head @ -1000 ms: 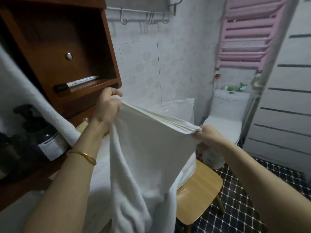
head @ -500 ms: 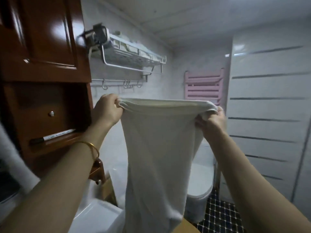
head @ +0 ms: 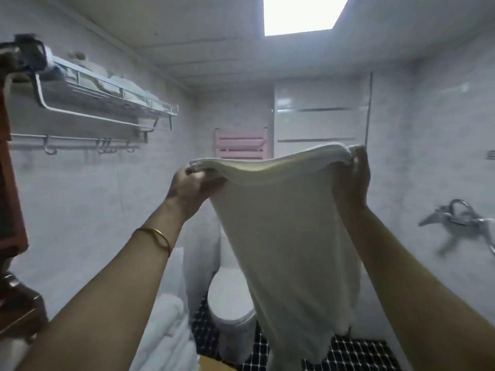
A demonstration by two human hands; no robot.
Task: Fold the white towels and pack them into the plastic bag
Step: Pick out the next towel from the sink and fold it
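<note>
Raised higher than before, the towel (head: 289,236) hangs doubled — toilet (head: 230,298) behind it. Left hand (head: 187,188) and right hand (head: 353,180) each pinch a top corner.

1. white towel (head: 289,236): soft matt cloth, slightly fuzzy.
2. towel rack (head: 107,105): shiny chrome-looking metal, same deal with the shower tap (head: 455,218).
3. cabinet (head: 13,210): glossy varnished reddish wood.
4. toilet (head: 230,298): smooth glossy white, looks ceramic.
5. bangle (head: 158,235): polished gold-coloured metal.
6. floor tiles (head: 356,352): small, dark, glossy.

Two hands (head: 187,191) (head: 353,180), one held towel (head: 289,250), one toilet (head: 230,298), one bangle (head: 158,236)
</note>
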